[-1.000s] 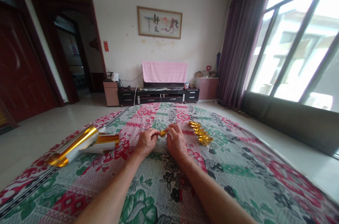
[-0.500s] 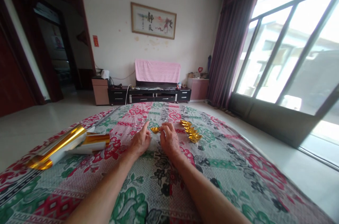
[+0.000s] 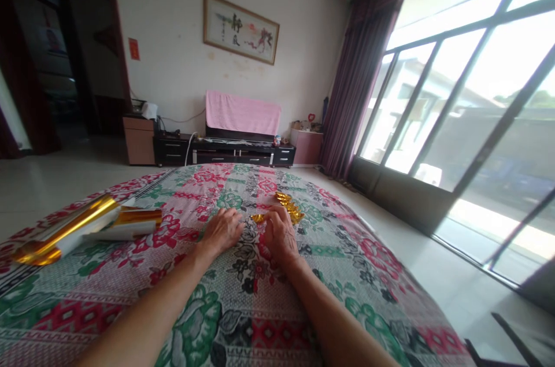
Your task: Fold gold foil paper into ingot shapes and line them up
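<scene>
My right hand (image 3: 280,234) pinches a small folded gold foil ingot (image 3: 257,218) between thumb and fingers, just above the tablecloth. Partly behind that hand, a row of similar gold foil ingots (image 3: 284,198) lies on the cloth. My left hand (image 3: 223,230) rests to the left, knuckles up and fingers curled in, with nothing seen in it; its fingertips are hidden underneath. Farther left on the flowered tablecloth (image 3: 203,315) lie gold foil sheets (image 3: 91,217) with white backs, loosely rolled.
Beyond the round table's far edge stands a low black cabinet (image 3: 217,157) under a pink cloth (image 3: 243,114). Tall windows (image 3: 442,84) and a purple curtain (image 3: 359,66) are on the right. A dark doorway (image 3: 47,60) opens at the left.
The view has turned to the right. My left hand's index finger, stretched out before, is now curled in. My right hand, still pinching the ingot, is now nearer the row.
</scene>
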Demonstrator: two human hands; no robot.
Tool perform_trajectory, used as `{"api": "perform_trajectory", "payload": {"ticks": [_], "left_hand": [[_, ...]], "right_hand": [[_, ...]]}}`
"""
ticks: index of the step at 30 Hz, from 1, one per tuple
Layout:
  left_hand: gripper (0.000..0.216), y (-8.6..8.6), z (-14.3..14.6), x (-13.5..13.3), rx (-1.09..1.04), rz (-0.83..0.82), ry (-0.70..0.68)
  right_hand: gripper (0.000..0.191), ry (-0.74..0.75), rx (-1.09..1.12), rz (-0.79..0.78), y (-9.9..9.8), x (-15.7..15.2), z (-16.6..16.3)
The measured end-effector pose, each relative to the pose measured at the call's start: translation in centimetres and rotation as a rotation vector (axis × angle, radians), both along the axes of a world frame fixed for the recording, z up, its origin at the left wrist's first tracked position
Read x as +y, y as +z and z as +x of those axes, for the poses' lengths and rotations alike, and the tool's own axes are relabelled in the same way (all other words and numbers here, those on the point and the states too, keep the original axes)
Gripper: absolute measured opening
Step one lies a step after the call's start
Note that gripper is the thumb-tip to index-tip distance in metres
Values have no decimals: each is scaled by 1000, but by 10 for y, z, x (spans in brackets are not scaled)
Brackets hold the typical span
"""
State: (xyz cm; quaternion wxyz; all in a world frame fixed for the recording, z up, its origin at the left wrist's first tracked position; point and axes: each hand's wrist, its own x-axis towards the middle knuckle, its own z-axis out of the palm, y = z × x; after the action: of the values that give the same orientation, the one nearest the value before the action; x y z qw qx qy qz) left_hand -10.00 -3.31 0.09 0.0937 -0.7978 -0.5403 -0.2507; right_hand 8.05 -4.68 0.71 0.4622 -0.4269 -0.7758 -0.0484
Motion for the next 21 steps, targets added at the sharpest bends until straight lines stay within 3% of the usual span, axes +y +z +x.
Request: {"api": "perform_trajectory", "payload": {"ticks": [10,15,19,21], "left_hand": [[24,-3,26,-6,-16,-22,-345],[24,3,45,-9,23,-43,-332],[24,12,69,-8,-62,-87,-195],[27,14,83,-6,-104,-73,-194]], "right_hand": [[19,-262,150,-22,-8,-6,72],[20,-269,181,-65,-11,-1,81],[20,-265,161,-115,-11,5,86],[21,-254,146,-136,-11,7,89]]}}
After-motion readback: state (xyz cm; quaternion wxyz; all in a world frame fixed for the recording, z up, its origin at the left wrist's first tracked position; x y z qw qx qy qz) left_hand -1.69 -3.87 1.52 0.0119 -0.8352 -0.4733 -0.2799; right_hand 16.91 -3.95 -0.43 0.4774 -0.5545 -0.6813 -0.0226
